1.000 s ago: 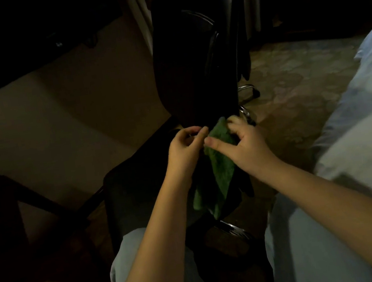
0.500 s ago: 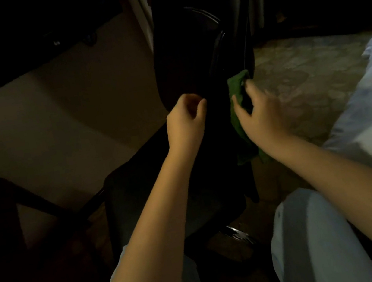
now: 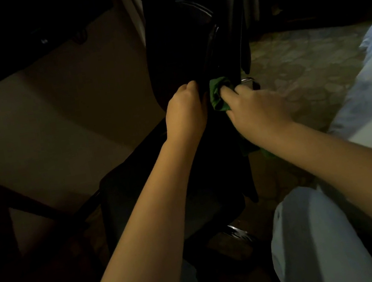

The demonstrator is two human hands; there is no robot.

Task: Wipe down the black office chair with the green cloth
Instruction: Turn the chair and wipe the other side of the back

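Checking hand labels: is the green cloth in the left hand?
No, the right hand grips the green cloth against the black chair, while the left hand holds the chair's edge without any cloth.

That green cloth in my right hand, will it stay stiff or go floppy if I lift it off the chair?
Probably floppy: the green cloth bunches into folds where the right hand grips it, and its loose end hangs below the wrist. Likely light, since one hand holds it against the black office chair.
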